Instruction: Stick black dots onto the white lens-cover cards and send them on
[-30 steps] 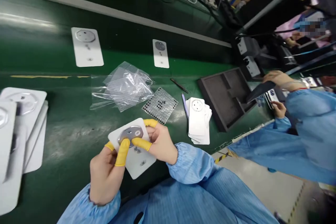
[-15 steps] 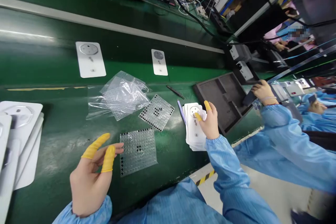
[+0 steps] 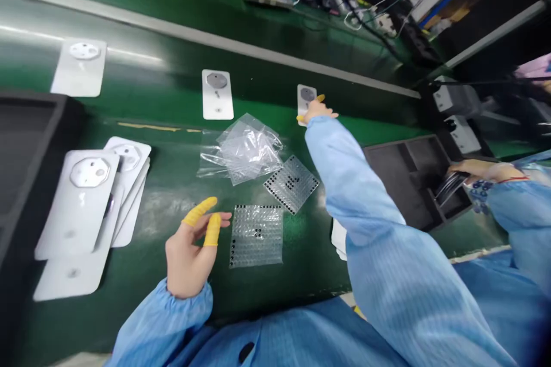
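Observation:
My left hand (image 3: 192,249), with yellow finger cots on thumb and index finger, hovers open at the left edge of a clear dotted sheet (image 3: 262,249) bearing rows of small black dots. Whether a fingertip touches the sheet, I cannot tell. A second dotted sheet (image 3: 293,184) lies tilted behind it. My right hand (image 3: 317,110) reaches across the bench, fingers apart, thumb and index finger at opposite edges of a white plate (image 3: 302,104) with a grey round recess. The plate lies flat and is partly covered by the hand. My right sleeve hides most of a white plate stack (image 3: 339,239).
Crumpled clear bags (image 3: 247,149) lie mid-bench. White plates (image 3: 77,200) are piled at left beside a black tray (image 3: 55,120). Two more plates, a middle one (image 3: 217,104) and a left one (image 3: 81,71), lie behind. At right, a co-worker's hand (image 3: 482,171) is over a dark divided tray (image 3: 400,178).
My right hand has left the plate stack and reached forward to the far white plate. The view has swung left. The co-worker's hand is now over the dark tray. My left hand keeps its pose.

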### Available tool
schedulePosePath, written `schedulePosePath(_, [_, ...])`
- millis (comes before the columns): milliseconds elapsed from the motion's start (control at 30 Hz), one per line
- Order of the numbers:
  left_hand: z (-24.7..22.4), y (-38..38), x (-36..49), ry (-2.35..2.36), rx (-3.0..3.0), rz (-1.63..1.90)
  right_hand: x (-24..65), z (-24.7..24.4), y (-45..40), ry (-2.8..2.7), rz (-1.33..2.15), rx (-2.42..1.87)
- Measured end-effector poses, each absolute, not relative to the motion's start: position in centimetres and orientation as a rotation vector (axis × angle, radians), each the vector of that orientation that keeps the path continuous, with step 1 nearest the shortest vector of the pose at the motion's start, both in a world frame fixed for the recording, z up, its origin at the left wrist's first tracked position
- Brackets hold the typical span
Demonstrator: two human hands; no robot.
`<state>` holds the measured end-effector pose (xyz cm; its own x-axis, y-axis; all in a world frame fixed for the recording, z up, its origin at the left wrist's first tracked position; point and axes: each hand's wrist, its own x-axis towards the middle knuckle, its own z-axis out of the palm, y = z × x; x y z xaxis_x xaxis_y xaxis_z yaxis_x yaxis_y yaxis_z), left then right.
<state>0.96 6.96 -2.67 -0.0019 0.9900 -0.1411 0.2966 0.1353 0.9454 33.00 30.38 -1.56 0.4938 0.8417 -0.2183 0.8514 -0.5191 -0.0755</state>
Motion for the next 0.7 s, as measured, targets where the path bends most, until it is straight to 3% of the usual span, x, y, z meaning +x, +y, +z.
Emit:
schedulePosePath(167, [-2.2, 7.3, 0.5, 1.415, 1.202, 0.980, 35.1, 1.0, 30.1, 1.591, -0.656, 2.893])
schedulePosePath(300, [-0.9, 7.6, 1.4, 1.191, 0.971, 1.105, 29.9, 2.8, 23.8, 1.979, -0.933, 2.876])
schedulePosePath(367, [-0.2, 7.8, 2.2, 1.068, 0.890, 1.148, 25.2, 2.9, 17.5, 2.260, -1.107, 2.744])
schedulePosePath(467, [0.7, 8.1, 2.5, 1.152, 0.877, 1.225, 18.9, 1.8, 7.6, 2.617, -1.719, 2.145])
schedulePosePath(533, [0.8, 8.0, 1.3, 1.328, 0.960, 1.292, 16.6, 0.0, 3.2, 2.651, -1.618, 2.149])
schedulePosePath(633, [0.1, 7.5, -2.1, 1.662, 1.197, 1.237, 16.1, -3.6, 1.1, 2.771, -0.937, 2.373])
schedulePosePath(700, [-0.8, 7.0, -3.9, 1.777, 1.281, 1.033, 16.9, -5.6, 1.3, 2.881, -0.708, 2.290])
